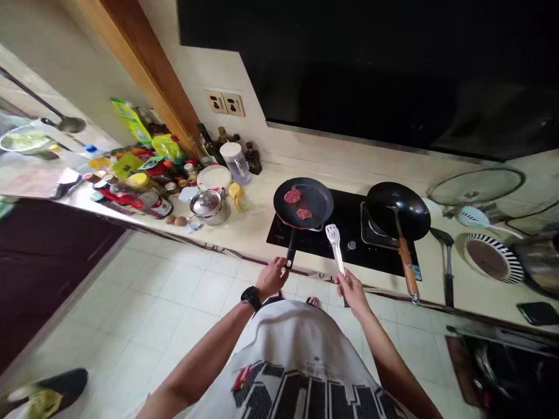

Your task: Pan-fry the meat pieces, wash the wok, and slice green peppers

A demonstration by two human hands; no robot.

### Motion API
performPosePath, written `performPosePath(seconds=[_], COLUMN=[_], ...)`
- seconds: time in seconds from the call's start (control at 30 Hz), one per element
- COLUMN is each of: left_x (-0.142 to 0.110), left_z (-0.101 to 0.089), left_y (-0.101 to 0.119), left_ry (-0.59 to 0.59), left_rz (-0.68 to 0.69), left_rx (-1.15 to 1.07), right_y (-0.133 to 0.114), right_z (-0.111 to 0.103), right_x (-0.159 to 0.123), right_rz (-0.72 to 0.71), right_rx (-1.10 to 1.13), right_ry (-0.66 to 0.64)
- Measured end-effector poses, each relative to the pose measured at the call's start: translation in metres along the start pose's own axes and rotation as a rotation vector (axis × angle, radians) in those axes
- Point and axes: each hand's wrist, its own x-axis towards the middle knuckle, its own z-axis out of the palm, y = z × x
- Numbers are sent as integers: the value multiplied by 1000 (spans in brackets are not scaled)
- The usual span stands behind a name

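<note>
A black frying pan (pixel 318 195) sits on the left burner with two pieces of raw red meat (pixel 292 195) lying apart in it. My left hand (pixel 271 277), with a black watch on the wrist, is closed at the end of the pan's handle (pixel 292 247); part of the fingers is hidden. In my right hand (pixel 353 291) are metal tongs (pixel 335 241) with a slotted head, pointing up and away from me. Their tip is over the cooktop, just right of the pan and apart from the meat.
On the right burner stands a black wok (pixel 379 212) with a wooden handle. Right of it lie a black spatula (pixel 448 256) and a striped plate (pixel 489 259). A lidded pot (pixel 213 212), a yellow-lidded jar (pixel 238 198) and several bottles crowd the left counter. A dark range hood (pixel 371 75) hangs above.
</note>
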Motion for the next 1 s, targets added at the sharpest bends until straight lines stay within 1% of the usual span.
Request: performPosePath(seconds=[0.17,0.3,0.37,0.53,0.6,0.7,0.83,0.9,1.0], left_x=[2,8,13,29,35,44,54,58,62], left_z=[-9,-24,-36,-70,-80,-91,-100,-104,-112], left_y=[10,20,27,51,60,75,93,100,108], left_ry=[-4,-8,-27,-132,-141,-82,26,63,100], left_rz=[-10,56,132,437,538,674,846,906,962], left_rx=[75,202,305,546,619,690,708,714,745], right_y=[0,0,0,-1,-2,-2,-2,-2,-3], right_z=[-2,-3,-3,-4,-5,-5,-6,-6,-6], right_x=[1,1,0,-1,0,0,0,0,-1], right_rz=[-27,-28,-24,-25,-31,-43,-50,-55,-61], right_rx=[1,6,11,1,-7,-18,-23,-14,-9], right_ry=[-7,-19,-22,-27,-34,-47,-31,-28,-27])
